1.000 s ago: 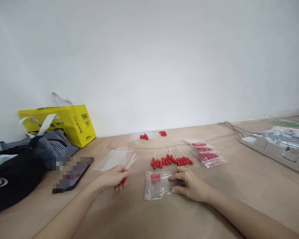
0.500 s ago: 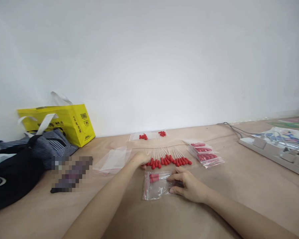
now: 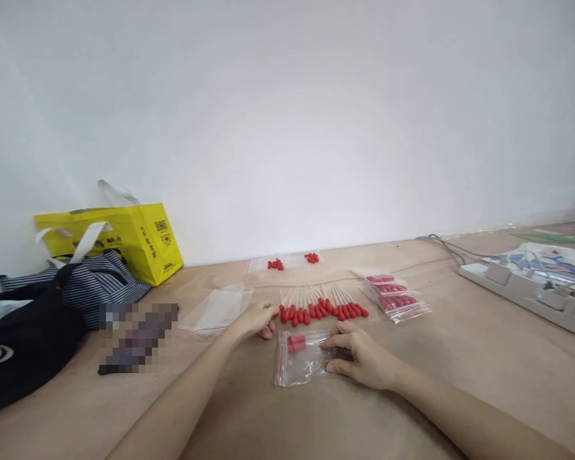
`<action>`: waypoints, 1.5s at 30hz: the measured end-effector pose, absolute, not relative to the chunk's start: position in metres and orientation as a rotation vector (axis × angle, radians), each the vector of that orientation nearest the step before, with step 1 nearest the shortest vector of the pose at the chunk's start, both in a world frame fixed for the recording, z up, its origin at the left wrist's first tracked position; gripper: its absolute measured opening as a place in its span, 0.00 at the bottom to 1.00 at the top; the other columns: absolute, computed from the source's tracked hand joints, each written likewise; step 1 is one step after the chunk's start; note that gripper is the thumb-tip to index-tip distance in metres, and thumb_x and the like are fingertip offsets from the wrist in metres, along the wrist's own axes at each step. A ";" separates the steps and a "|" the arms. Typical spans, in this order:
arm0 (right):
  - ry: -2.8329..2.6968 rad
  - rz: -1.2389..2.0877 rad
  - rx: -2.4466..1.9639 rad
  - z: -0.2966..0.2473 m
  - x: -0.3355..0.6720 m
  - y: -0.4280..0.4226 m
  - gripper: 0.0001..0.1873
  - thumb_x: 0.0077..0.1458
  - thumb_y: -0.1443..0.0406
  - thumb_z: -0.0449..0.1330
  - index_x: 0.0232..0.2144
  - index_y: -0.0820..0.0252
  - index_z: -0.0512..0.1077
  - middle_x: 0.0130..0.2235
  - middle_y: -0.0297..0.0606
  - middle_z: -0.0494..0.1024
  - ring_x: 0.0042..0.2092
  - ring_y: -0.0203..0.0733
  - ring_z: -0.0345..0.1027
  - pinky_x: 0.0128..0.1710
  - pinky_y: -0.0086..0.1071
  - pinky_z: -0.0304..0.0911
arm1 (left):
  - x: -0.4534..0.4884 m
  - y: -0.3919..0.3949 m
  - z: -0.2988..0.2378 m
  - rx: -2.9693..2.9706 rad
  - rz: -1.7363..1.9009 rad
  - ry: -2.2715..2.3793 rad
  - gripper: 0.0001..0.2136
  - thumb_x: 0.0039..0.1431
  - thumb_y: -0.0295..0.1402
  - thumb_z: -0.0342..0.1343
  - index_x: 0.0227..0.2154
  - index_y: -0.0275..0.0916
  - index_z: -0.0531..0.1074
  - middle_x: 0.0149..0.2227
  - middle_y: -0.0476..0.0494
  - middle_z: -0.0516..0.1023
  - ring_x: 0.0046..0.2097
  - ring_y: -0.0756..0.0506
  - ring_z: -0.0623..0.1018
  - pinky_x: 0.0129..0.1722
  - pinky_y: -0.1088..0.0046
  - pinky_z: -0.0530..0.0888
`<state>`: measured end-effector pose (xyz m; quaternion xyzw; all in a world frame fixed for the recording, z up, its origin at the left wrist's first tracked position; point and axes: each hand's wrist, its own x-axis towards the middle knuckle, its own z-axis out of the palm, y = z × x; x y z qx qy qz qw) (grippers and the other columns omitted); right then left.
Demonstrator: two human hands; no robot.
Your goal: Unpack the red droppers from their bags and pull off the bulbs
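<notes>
My right hand (image 3: 364, 358) rests with curled fingers on a small clear zip bag (image 3: 299, 358) that holds red-tipped droppers (image 3: 297, 343). My left hand (image 3: 256, 319) lies on the table just left of a row of loose red-tipped droppers (image 3: 321, 305), its fingers loosely curled and empty by the leftmost ones. A stack of empty clear bags (image 3: 218, 308) lies to its left. Filled bags with red tips (image 3: 395, 296) sit to the right of the row.
A phone (image 3: 137, 338) lies at the left beside a black bag (image 3: 23, 345), a striped bag (image 3: 84, 284) and a yellow carrier bag (image 3: 124, 236). More red pieces (image 3: 292, 260) lie by the wall. A white power strip (image 3: 531, 291) with cables sits at the right.
My left hand carried a small bunch of droppers from the near left over to the row, set them down at its left end, and has drawn back slightly. My right hand stayed on the bag.
</notes>
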<state>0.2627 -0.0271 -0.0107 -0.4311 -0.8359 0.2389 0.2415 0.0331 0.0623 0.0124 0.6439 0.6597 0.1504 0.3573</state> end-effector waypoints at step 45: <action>-2.317 0.626 -1.163 -0.012 0.264 -0.027 0.14 0.48 0.61 0.59 0.39 0.58 0.72 0.35 0.39 0.68 0.39 0.42 0.62 0.40 0.33 0.58 | 0.048 0.055 -0.009 1.913 0.953 1.950 0.01 0.44 0.27 0.55 0.23 0.38 0.68 0.28 0.48 0.75 0.34 0.47 0.74 0.33 0.75 0.66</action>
